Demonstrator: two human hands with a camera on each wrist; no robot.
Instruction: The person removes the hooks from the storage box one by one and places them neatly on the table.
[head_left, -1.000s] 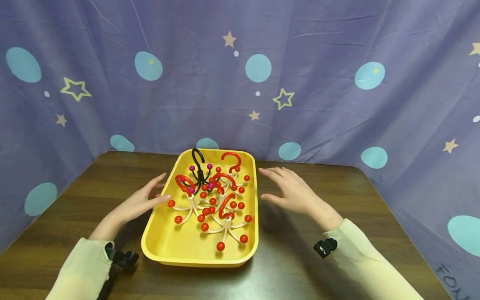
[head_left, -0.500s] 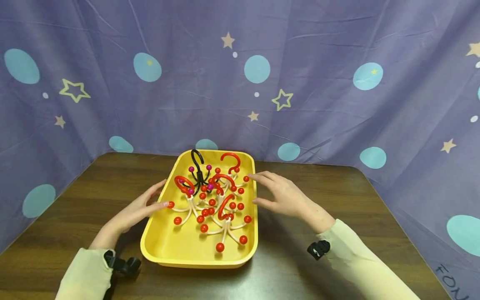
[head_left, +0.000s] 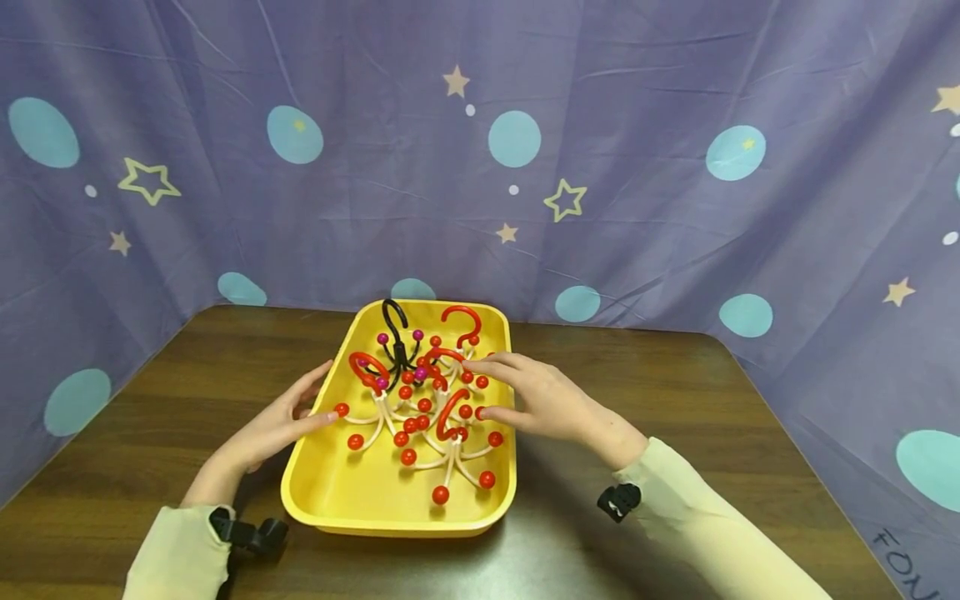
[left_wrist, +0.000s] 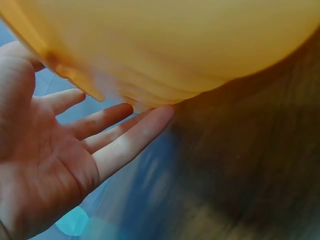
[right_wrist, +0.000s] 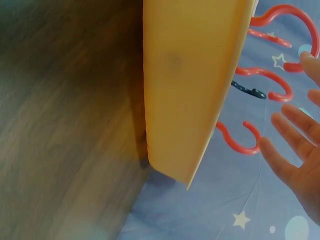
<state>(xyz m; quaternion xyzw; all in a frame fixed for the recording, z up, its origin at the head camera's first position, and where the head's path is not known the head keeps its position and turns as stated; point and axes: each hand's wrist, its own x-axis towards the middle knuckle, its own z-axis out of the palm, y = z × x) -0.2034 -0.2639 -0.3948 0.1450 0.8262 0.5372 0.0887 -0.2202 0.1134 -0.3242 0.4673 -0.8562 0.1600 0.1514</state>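
Observation:
A yellow tray (head_left: 337, 498) holds several multi-arm hook hangers. Most have a red hook and cream arms tipped with red balls, like the front hanger (head_left: 456, 450). One black hanger (head_left: 401, 354) with magenta balls lies toward the far left. My left hand (head_left: 262, 427) is at the tray's left side, thumb over the rim, with fingers extended along the outer wall in the left wrist view. Over the tray's right rim reaches my right hand (head_left: 558, 406), fingers loosely extended above the red hooks. In the right wrist view, its fingertips (right_wrist: 267, 147) are beside a red hook (right_wrist: 240, 146), holding nothing.
The tray stands on a dark brown wooden table (head_left: 637, 533). Behind it hangs a purple curtain (head_left: 630, 150) with stars and blue dots. Each wrist carries a black strap-mounted device, such as the left wrist device (head_left: 258, 535).
My right hand has moved left from beside the tray to above the hangers. My left hand has come slightly closer to the tray's left rim. The hangers have stayed in place.

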